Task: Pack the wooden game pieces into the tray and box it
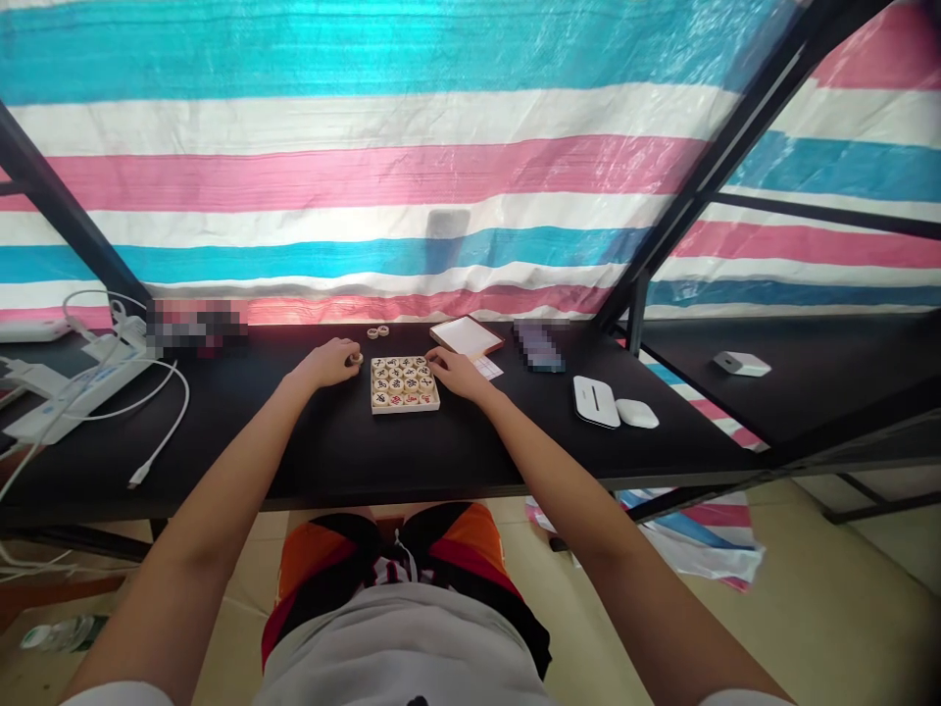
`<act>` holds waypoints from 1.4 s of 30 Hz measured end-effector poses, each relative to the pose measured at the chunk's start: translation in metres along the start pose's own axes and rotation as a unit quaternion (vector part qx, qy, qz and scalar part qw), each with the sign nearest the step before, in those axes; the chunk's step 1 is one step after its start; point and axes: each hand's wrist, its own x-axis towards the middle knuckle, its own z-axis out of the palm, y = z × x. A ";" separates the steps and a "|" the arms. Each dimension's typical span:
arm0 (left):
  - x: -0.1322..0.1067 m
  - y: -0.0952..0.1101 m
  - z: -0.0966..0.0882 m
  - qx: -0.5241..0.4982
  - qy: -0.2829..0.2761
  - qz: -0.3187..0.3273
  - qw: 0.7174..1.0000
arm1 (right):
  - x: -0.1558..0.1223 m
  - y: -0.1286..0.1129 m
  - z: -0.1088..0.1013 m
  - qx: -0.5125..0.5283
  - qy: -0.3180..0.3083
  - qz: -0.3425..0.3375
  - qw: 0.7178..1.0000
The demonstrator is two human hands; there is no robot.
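A shallow white box (405,409) of round Xiangqi pieces (403,373) sits in the middle of the black desk, its pieces in rows with black and red characters. Just left of the box, my left hand (332,363) has its fingers closed on a Xiangqi piece (356,359). My right hand (454,369) is at the box's upper right corner, fingertips curled against its edge and the corner piece. Two more loose pieces (377,332) lie behind the box. A box lid (466,336) rests at the back right, partly over a printed paper sheet (488,368).
On the left are a white power strip (77,392) and a white cable (166,441). Rightward lie a blurred phone-like item (540,346), a white device (595,402) and a white case (637,414). Dark metal posts (662,230) and a striped sheet (368,176) bound the desk.
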 end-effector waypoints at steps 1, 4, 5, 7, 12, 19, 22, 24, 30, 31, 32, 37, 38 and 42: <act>-0.006 -0.002 0.002 -0.019 0.009 -0.010 1.000 | 0.000 0.000 0.000 0.000 0.000 0.001 1.000; -0.020 -0.003 0.010 -0.082 0.060 -0.050 0.994 | 0.001 0.002 0.001 0.001 0.000 0.005 1.000; -0.023 -0.001 0.011 -0.098 0.079 -0.055 0.991 | 0.001 0.002 0.001 0.001 0.001 0.005 1.000; -0.027 0.010 0.010 -0.124 0.116 -0.036 0.985 | 0.001 0.003 0.002 -0.003 0.004 0.005 1.000; -0.033 0.062 0.001 -0.153 0.214 0.105 0.959 | 0.001 0.001 0.001 -0.003 -0.001 0.006 1.000; -0.037 0.095 0.007 -0.103 0.156 0.296 0.937 | 0.000 0.001 0.001 -0.006 0.007 -0.002 1.000; -0.039 0.094 0.008 -0.080 0.173 0.291 0.938 | 0.001 0.003 0.003 -0.006 0.010 0.000 1.000; -0.040 0.093 0.008 -0.056 0.189 0.289 0.937 | 0.001 0.003 0.003 -0.005 0.009 0.002 1.000; -0.041 0.092 0.009 -0.020 0.207 0.298 0.932 | 0.001 0.002 0.002 -0.002 0.006 0.006 1.000; -0.041 0.092 0.009 -0.018 0.208 0.298 0.931 | 0.001 0.002 0.002 -0.002 0.005 0.005 1.000; -0.041 0.093 0.008 -0.019 0.211 0.298 0.931 | 0.001 0.003 0.002 -0.001 0.005 0.004 1.000; -0.038 0.087 0.003 -0.089 0.221 0.222 0.946 | 0.002 0.005 0.003 -0.005 0.005 0.003 1.000; -0.035 0.083 0.003 -0.114 0.224 0.182 0.951 | 0.002 0.005 0.003 -0.005 0.005 0.003 1.000; -0.012 0.053 0.006 -0.159 0.214 0.013 0.964 | 0.001 0.002 0.002 0.001 0.001 0.003 1.000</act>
